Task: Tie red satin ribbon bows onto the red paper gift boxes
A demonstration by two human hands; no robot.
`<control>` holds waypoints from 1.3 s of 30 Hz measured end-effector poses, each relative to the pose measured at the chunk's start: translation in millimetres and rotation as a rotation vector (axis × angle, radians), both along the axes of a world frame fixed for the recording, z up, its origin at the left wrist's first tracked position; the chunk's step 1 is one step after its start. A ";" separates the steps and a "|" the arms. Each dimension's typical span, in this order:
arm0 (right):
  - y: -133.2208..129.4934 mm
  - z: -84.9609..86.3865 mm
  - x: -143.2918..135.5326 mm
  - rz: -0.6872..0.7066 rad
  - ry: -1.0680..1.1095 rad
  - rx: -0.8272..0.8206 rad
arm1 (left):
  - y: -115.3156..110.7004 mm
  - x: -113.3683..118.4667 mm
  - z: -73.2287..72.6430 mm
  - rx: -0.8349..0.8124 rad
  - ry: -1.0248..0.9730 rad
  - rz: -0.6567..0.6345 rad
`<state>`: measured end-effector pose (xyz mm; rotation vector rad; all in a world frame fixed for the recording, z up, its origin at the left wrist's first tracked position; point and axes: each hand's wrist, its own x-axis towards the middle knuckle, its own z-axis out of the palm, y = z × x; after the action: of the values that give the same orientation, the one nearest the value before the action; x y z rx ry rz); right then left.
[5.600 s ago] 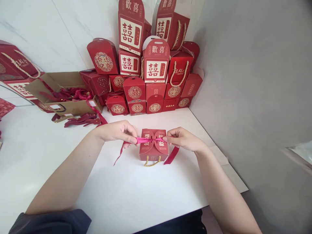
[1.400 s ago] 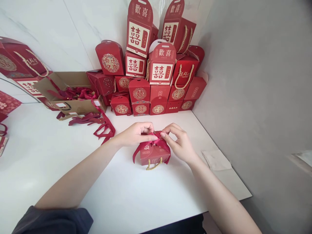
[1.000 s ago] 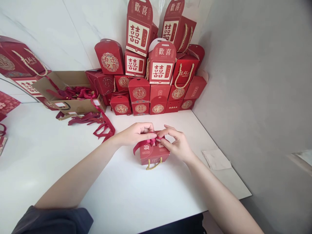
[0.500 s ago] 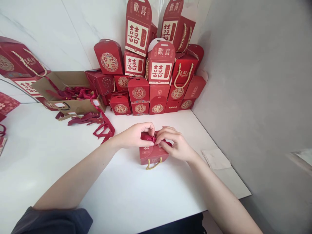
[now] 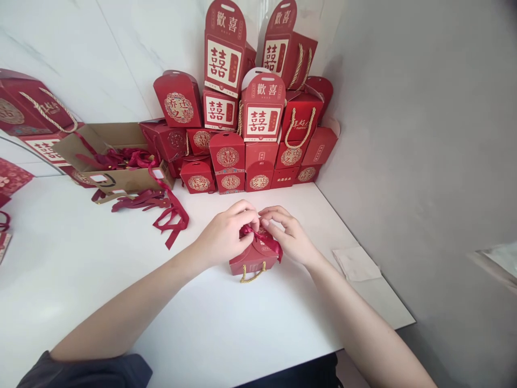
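Observation:
A small red gift box (image 5: 252, 263) with a gold cord handle (image 5: 251, 278) stands on the white table in front of me. Dark red ribbon (image 5: 271, 243) lies over its top, one tail hanging down the right side. My left hand (image 5: 236, 230) pinches the ribbon near its middle, thumb and fingertips pressed together. Over the right side of the box, my right hand (image 5: 291, 237) has its fingers bent, with thumb and fingertips close together beside the left fingers. Whatever those right fingertips hold is hidden.
Stacked red gift boxes (image 5: 262, 121) line the back wall. At the left, an open cardboard box (image 5: 133, 180) holds dark red ribbons, with loose ribbons (image 5: 172, 218) lying before it. A white paper sheet (image 5: 357, 264) lies near the right edge, beside the grey wall (image 5: 404, 134).
My right hand has moved slightly up and away from the ribbon's middle, leaving its right tail exposed. My left hand has turned over the ribbon, its back now facing up more.

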<state>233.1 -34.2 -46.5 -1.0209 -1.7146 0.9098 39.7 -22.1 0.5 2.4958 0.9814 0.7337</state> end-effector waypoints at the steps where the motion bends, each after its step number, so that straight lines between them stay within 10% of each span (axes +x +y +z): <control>1: 1.4 -1.1 -0.5 0.031 0.009 -0.039 | 0.2 -1.1 -1.4 0.020 0.004 -0.010; 6: 2.7 -1.0 -2.3 0.190 0.124 -0.178 | -2.8 -4.1 -8.2 0.101 -0.024 -0.036; 12: -1.3 2.7 -2.7 0.095 0.154 -0.225 | -11.0 -12.5 -1.2 0.199 0.117 0.295; 22: -2.0 4.8 -2.2 0.102 0.098 -0.191 | -7.9 -22.9 1.2 -0.513 -0.186 0.254; 39: -1.4 20.0 29.7 0.173 -0.125 -0.139 | -5.1 -48.4 -0.8 -0.279 -0.023 0.183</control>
<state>262.9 -35.6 -26.5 -1.0503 -1.8877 1.1095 -8.7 -27.2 -0.3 2.1751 1.2247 0.6282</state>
